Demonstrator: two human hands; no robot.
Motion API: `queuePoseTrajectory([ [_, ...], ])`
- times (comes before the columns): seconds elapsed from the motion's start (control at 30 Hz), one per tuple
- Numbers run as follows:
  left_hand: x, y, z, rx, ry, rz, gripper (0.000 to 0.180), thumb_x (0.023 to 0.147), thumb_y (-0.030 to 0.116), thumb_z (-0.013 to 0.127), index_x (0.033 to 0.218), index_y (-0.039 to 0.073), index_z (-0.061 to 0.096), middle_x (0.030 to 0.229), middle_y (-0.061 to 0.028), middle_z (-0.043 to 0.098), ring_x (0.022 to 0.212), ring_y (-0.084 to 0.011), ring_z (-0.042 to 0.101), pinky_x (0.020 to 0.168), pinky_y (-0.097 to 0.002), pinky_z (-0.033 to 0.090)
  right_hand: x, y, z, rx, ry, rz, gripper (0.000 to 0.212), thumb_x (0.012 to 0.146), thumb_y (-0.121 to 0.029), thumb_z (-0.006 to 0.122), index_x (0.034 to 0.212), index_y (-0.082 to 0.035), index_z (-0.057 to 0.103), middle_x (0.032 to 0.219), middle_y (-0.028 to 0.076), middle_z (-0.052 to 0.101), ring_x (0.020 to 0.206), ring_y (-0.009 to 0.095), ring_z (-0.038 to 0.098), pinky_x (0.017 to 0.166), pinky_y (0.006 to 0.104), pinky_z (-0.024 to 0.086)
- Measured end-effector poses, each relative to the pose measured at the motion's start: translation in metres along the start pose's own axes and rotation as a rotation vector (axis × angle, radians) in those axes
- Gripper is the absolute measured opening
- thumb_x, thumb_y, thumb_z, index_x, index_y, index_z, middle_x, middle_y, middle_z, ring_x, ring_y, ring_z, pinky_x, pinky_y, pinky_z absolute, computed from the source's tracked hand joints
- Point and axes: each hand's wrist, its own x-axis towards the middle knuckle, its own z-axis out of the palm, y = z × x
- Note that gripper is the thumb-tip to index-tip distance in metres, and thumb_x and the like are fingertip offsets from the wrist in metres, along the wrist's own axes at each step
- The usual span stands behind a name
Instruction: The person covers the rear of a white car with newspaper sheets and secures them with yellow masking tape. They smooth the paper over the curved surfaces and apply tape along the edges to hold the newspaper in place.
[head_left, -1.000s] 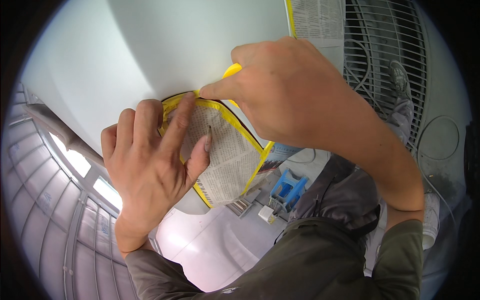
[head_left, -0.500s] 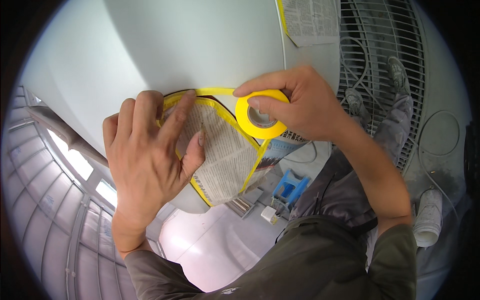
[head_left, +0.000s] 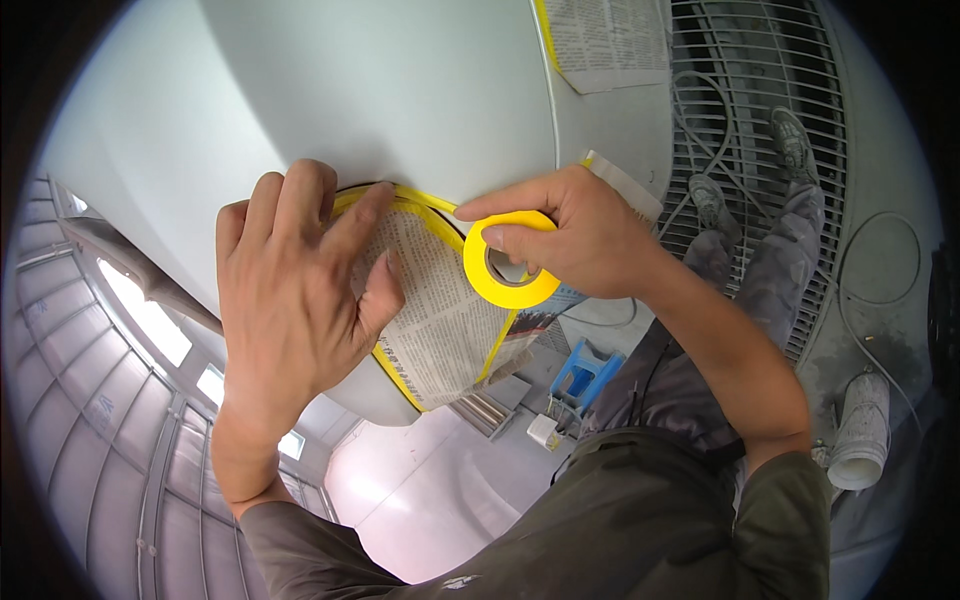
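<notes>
Centrally, left hand (head_left: 295,285) spread flat on newspaper (head_left: 440,315), right hand (head_left: 575,240) gripping yellow tape roll (head_left: 508,262); risks creasing tape if paper slips.

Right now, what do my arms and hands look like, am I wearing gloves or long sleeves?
No gloves: both the left hand and right hand are bare, with no rings or watch visible. The forearms are uncovered too. Short dark olive-grey sleeves end near the elbows, matching the shirt.
</notes>
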Motion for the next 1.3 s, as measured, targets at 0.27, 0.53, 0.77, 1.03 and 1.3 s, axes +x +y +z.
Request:
queuePoseTrajectory([
  [0.27, 0.003, 0.000, -0.003, -0.060, -0.109, -0.059, 0.039, 0.090, 0.027, 0.057, 0.118, 0.009, 0.076, 0.107, -0.0105, 0.052, 0.099, -0.0263, 0.053, 0.095, -0.0410, 0.040, -0.020, 0.019, 0.011, 0.166, 0.093, -0.055, 0.033, 0.102, -0.009, 0.067, 0.133, -0.002, 0.074, 0.092, 0.005, 0.076, 0.080, 0.006, 0.068, 0.075, 0.0234, 0.056],
  [0.53, 0.010, -0.005, -0.003, -0.060, -0.057, 0.036, 0.036, 0.087, 0.024, 0.056, 0.112, 0.008, 0.077, 0.104, -0.0090, 0.052, 0.096, -0.0259, 0.052, 0.091, -0.0405, 0.039, -0.035, 0.045, 0.035, 0.332, 0.182, -0.047, 0.032, 0.103, -0.007, 0.068, 0.134, -0.002, 0.073, 0.088, 0.003, 0.075, 0.077, 0.005, 0.066, 0.073, 0.0220, 0.055],
  [0.77, 0.012, 0.000, 0.003, -0.038, -0.028, 0.122, 0.032, 0.084, 0.026, 0.061, 0.106, 0.009, 0.076, 0.103, -0.0069, 0.055, 0.092, -0.0246, 0.052, 0.086, -0.0395, 0.040, -0.035, 0.050, 0.035, 0.265, 0.172, -0.047, 0.031, 0.102, -0.014, 0.069, 0.132, -0.007, 0.076, 0.084, 0.005, 0.076, 0.074, 0.006, 0.068, 0.071, 0.0219, 0.056],
  [1.03, 0.008, -0.006, 0.009, 0.041, 0.014, 0.250, 0.036, 0.084, 0.026, 0.056, 0.110, 0.009, 0.075, 0.111, -0.0083, 0.056, 0.098, -0.0252, 0.054, 0.097, -0.0425, 0.042, -0.048, 0.070, 0.048, 0.321, 0.213, -0.061, 0.033, 0.104, -0.012, 0.067, 0.136, -0.003, 0.072, 0.082, 0.002, 0.073, 0.069, 0.005, 0.064, 0.060, 0.0210, 0.053],
  [1.3, -0.001, -0.003, 0.018, 0.158, 0.046, 0.288, 0.046, 0.087, 0.027, 0.048, 0.118, 0.009, 0.076, 0.118, -0.0120, 0.057, 0.110, -0.0269, 0.055, 0.109, -0.0465, 0.040, -0.082, 0.123, 0.079, 0.585, 0.281, -0.016, 0.040, 0.108, -0.013, 0.062, 0.145, 0.001, 0.063, 0.079, 0.001, 0.068, 0.057, 0.005, 0.058, 0.045, 0.0208, 0.045],
])
